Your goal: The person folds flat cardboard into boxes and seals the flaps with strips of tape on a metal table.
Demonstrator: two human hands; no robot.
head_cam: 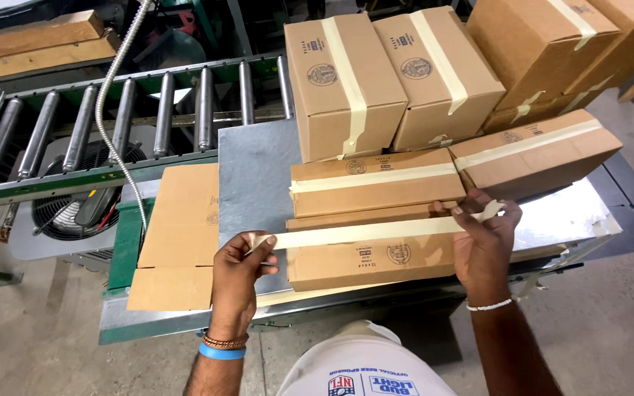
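A long strip of tan paper tape (pixel 365 232) is stretched level over a brown cardboard box (pixel 368 260) at the near edge of the metal table (pixel 254 176). My left hand (pixel 240 275) pinches the strip's left end, just left of the box. My right hand (pixel 482 238) grips the right end at the box's right top edge. The tape lies along the box's top seam. Behind it sits a second taped box (pixel 376 187).
Several taped boxes are stacked at the back right, the nearest large one (pixel 343 84). A flat cardboard blank (pixel 181 231) lies left of the box. A roller conveyor (pixel 122 121) runs at the left, with a fan (pixel 82 202) and a hanging metal hose (pixel 115 95).
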